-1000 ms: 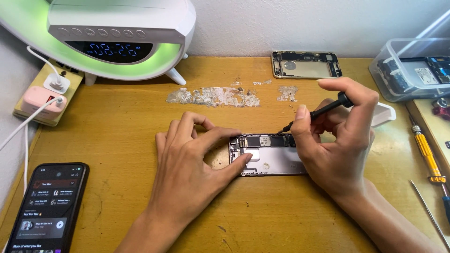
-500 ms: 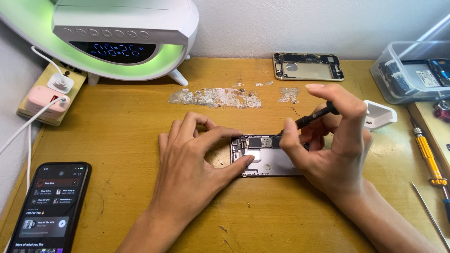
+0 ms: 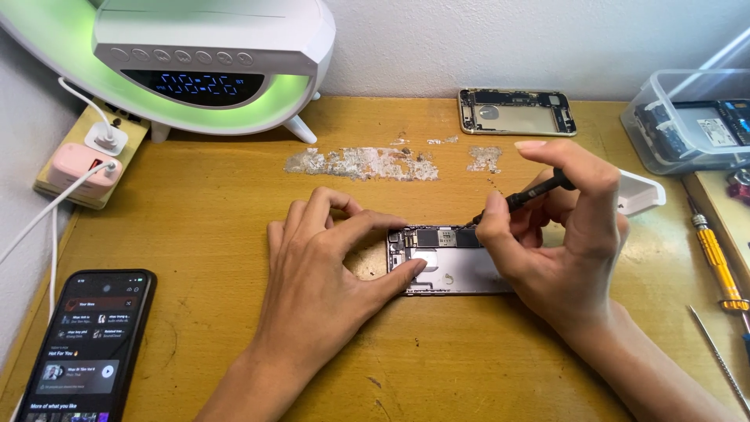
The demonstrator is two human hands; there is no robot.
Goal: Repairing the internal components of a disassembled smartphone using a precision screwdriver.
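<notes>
- The step in hand looks like work on a tiny screw or part inside the opened phone (image 3: 445,262), which lies flat in the middle of the frame on the wooden table (image 3: 234,203).
- The phone's back is off, so its dark boards and a silver plate show.
- The right hand (image 3: 566,242) pinches a thin black screwdriver (image 3: 525,197) between thumb and fingers.
- The index finger arches high, up and over the tool's top end.
- The tool slants down to the left, and its tip sits at the top edge of the phone, near its right part.
- I cannot tell if the tip sits in a screw; it is too small to see.
- The left hand (image 3: 324,270) holds no tool. It lies flat on the table, fingers spread and bent.
- Its thumb presses on the phone's lower left part and its index finger touches the top left corner, so the phone is held in place.
- I think the next move needs a slow, gentle twist, with the tool kept steady and the phone kept from sliding.
- An empty phone shell (image 3: 516,112) lies at the upper middle of the frame, well apart from the hands.
- A yellow screwdriver (image 3: 715,262) lies at the right edge.
- A lit smartphone (image 3: 82,348) lies at the lower left.
</notes>
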